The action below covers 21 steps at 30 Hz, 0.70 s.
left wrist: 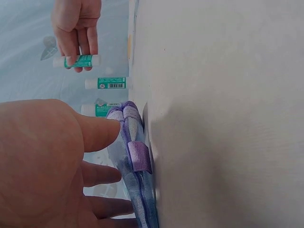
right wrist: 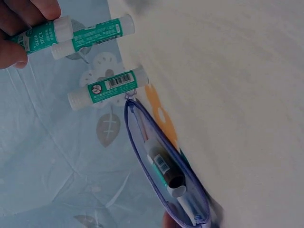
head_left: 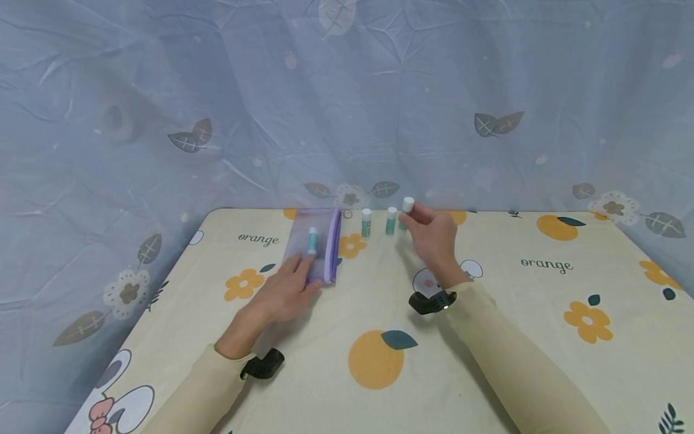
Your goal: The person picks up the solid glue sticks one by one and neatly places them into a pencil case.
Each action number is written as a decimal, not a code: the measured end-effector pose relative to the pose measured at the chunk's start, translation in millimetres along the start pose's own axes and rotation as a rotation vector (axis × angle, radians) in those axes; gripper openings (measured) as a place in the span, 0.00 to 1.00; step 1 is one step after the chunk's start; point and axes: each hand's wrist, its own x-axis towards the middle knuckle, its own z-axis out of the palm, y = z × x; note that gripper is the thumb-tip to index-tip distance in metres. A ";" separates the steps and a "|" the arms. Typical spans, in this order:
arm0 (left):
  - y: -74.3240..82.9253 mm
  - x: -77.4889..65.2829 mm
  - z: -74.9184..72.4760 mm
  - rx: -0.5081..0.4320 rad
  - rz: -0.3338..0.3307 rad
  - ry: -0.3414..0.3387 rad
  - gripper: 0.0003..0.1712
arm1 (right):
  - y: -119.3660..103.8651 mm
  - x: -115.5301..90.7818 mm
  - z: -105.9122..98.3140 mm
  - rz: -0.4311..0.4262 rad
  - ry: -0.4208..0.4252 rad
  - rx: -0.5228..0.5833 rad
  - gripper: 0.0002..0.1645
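Note:
My right hand (head_left: 436, 235) pinches a green-and-white glue stick (right wrist: 40, 37) between thumb and fingers, lifted a little off the table. Two more glue sticks stand upright to its left, a nearer-to-hand one (head_left: 391, 222) and another one (head_left: 366, 223) closer to the pouch. The purple-edged see-through zip pouch (head_left: 332, 253) lies with its zipped side toward them, its mouth parted in the right wrist view. Inside it, a glue stick (head_left: 312, 240) shows through the sheer side, beside a dark cylinder (right wrist: 169, 167). With fingers extended, my left hand (head_left: 284, 295) rests on the pouch's near end.
A cream tablecloth (head_left: 374, 301) printed with oranges and flowers covers the table. Behind the far edge hangs a blue-grey patterned curtain (head_left: 347, 108), close to the standing glue sticks. Dark bands (head_left: 262, 364) sit on both wrists.

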 end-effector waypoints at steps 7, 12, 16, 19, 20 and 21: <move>-1.0 0.6 0.1 0.006 -0.010 -0.007 0.40 | -10.1 6.0 -1.3 -0.022 0.003 -0.008 0.30; -1.3 1.2 0.6 0.006 -0.006 -0.004 0.39 | -17.9 10.4 -2.8 -0.044 -0.007 0.013 0.30; -0.7 0.7 0.0 0.007 -0.006 -0.001 0.39 | -23.9 13.4 -3.4 -0.032 -0.012 0.016 0.29; 0.2 -0.5 -0.9 0.005 -0.009 -0.004 0.39 | -27.1 14.4 -3.8 -0.031 -0.012 0.017 0.28; 0.3 -0.8 -1.1 0.004 -0.010 -0.006 0.39 | -28.0 14.5 -3.9 -0.032 -0.011 0.018 0.28; 0.0 -0.7 -1.0 0.004 -0.012 -0.008 0.39 | -28.4 14.9 -3.8 -0.034 -0.008 0.019 0.28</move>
